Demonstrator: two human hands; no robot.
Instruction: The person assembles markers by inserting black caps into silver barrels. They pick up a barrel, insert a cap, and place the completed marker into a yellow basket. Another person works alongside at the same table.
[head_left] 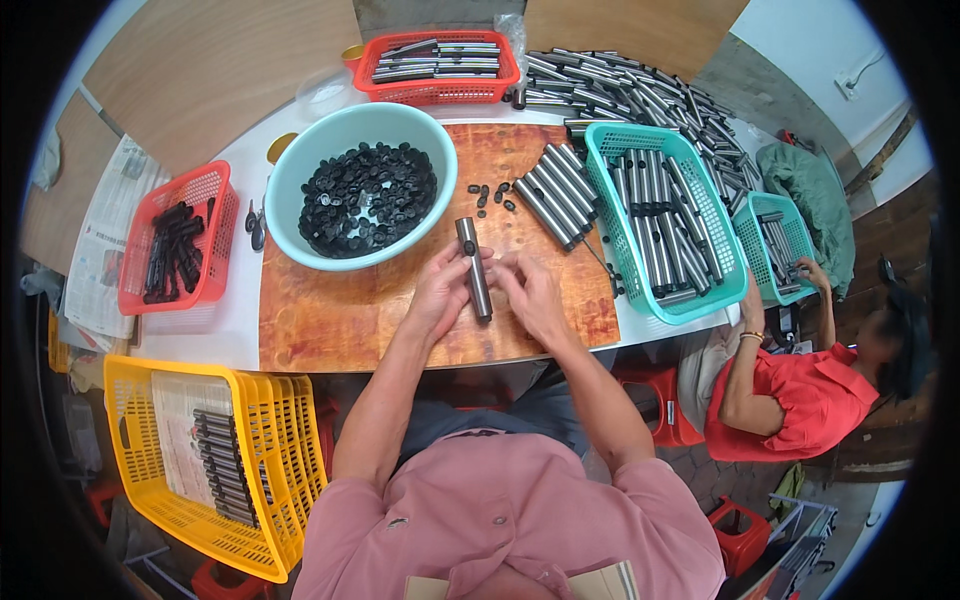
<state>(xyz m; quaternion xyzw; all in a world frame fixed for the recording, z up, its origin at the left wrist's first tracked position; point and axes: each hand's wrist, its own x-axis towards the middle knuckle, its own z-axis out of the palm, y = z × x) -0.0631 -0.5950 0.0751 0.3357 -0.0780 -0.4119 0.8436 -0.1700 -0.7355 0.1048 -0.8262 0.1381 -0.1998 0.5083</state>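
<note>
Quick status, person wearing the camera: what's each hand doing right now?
Left hand: closed around a metal tube.
Right hand: fingers bent, close beside the tube; whether it grips anything cannot be told.

We're pretty sure this is a small workshop, tbh. At one o'clock we've got a big heap of metal tubes [640,95], plus a turquoise basket [735,285] packed with more at two. Toward ten or eleven there's a bowl [285,200] loaded with little black parts [350,185]. The yellow crate [135,400] at eight holds a row of tubes too, and around four we see a co-worker [800,400] reaching to a smaller basket [748,245].
</note>
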